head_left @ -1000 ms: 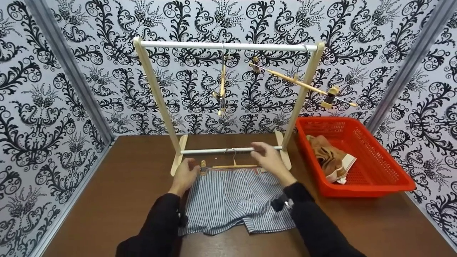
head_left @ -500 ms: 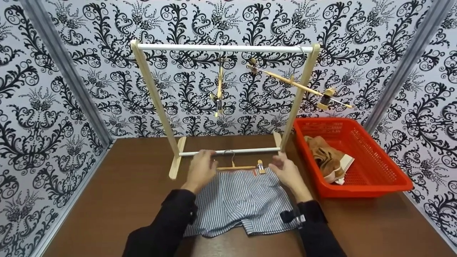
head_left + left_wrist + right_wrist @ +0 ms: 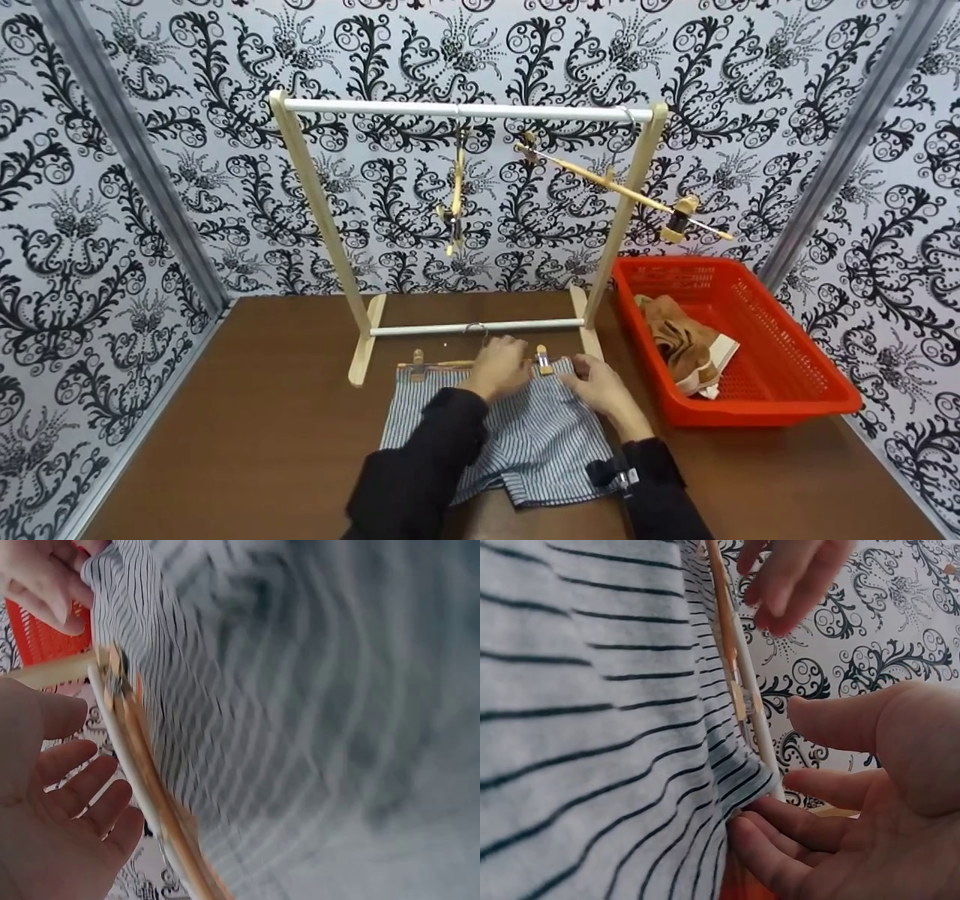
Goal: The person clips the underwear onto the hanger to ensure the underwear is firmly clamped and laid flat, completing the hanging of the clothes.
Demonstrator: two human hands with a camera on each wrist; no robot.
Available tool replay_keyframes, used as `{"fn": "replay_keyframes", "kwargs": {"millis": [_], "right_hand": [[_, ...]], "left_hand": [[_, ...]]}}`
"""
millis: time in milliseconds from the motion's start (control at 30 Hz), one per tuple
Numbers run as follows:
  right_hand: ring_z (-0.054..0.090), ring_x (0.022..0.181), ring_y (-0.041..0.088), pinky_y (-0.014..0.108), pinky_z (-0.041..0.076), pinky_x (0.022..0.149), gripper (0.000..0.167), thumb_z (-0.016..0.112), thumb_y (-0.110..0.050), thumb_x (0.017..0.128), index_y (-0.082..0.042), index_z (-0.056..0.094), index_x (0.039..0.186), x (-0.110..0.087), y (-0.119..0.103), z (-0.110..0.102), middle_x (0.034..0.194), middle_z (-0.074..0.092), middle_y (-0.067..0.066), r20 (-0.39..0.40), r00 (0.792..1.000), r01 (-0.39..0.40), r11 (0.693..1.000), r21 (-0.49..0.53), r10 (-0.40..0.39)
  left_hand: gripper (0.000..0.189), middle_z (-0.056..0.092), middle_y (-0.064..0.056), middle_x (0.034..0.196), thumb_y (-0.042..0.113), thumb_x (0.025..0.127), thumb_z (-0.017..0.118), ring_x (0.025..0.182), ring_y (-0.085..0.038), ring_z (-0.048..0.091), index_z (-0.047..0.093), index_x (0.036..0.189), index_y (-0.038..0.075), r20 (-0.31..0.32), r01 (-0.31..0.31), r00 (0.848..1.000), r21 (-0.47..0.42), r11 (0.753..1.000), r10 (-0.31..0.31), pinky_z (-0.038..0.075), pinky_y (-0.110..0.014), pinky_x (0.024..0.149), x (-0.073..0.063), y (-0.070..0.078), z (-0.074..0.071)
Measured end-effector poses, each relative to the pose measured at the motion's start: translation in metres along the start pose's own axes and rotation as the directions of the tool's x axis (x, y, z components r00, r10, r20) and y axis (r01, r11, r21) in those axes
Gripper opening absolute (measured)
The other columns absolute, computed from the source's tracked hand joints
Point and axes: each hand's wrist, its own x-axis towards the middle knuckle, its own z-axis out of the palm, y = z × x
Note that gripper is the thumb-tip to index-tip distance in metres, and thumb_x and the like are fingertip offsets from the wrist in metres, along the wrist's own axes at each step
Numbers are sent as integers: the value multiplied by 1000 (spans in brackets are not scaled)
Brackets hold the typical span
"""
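Blue-and-white striped shorts [image 3: 540, 442] lie on the table, their waistband along a wooden clip hanger [image 3: 450, 364]. A left clip [image 3: 418, 367] and a right clip [image 3: 544, 361] stand on that waistband. My left hand [image 3: 501, 369] is over the hanger's middle, between the clips; in the left wrist view its fingers [image 3: 82, 787] are loosely bent with nothing between them. At the waistband's right corner is my right hand [image 3: 604, 390]. The right wrist view has its lower fingers [image 3: 772, 840] touching the cloth corner, the thumb apart from it.
Behind the shorts stands a wooden rack [image 3: 322, 210] with a white top bar [image 3: 375, 108]. Two clip hangers hang from it, a middle one [image 3: 457, 180] and a right one [image 3: 592, 176]. A red basket [image 3: 757, 412] at right holds brown and white cloth [image 3: 679, 337].
My left hand has moved right, from the left clip to the hanger's middle. My right hand has shifted right, from above the right clip to the waistband's right corner.
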Motion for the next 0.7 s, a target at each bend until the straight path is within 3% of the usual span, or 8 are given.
{"fn": "replay_keyframes", "kwargs": {"millis": [167,300,433,567,700], "right_hand": [[54,123,47,55,42,106,51,64,-9,99,21,47,135,-1,2,-1,132,55,36,25,1000,-20,999,35,19],[53,123,47,55,41,105,48,64,-9,98,22,50,131,-1,3,-4,131,55,37,22,999,-29,998,51,28],[54,121,44,54,42,105,45,65,-8,97,21,52,129,-1,5,-4,129,57,35,20,999,-48,997,62,47],[58,115,38,51,44,102,41,65,-7,97,19,55,127,-2,6,-1,123,62,29,40,998,-46,995,92,43],[59,112,34,47,46,100,42,65,-9,97,19,55,128,-2,7,1,121,63,26,53,998,-42,994,102,36]], "left_hand": [[21,67,-14,113,18,96,58,108,-34,60,70,106,4,10,28,1000,-2,1000,-28,51,-47,91,11,17,14],[24,66,-17,115,21,99,58,109,-36,60,70,109,3,7,39,999,-38,999,-39,51,-50,90,20,24,21],[33,65,-19,123,20,100,54,113,-40,59,67,124,0,15,75,997,-91,993,-74,49,-53,94,23,26,23],[32,65,-21,122,16,100,53,115,-42,56,66,124,-1,36,142,990,-169,975,-138,44,-57,97,22,25,25],[29,65,-21,119,14,98,55,114,-40,55,66,119,-1,39,178,984,-191,965,-174,43,-54,95,23,23,28]]}}
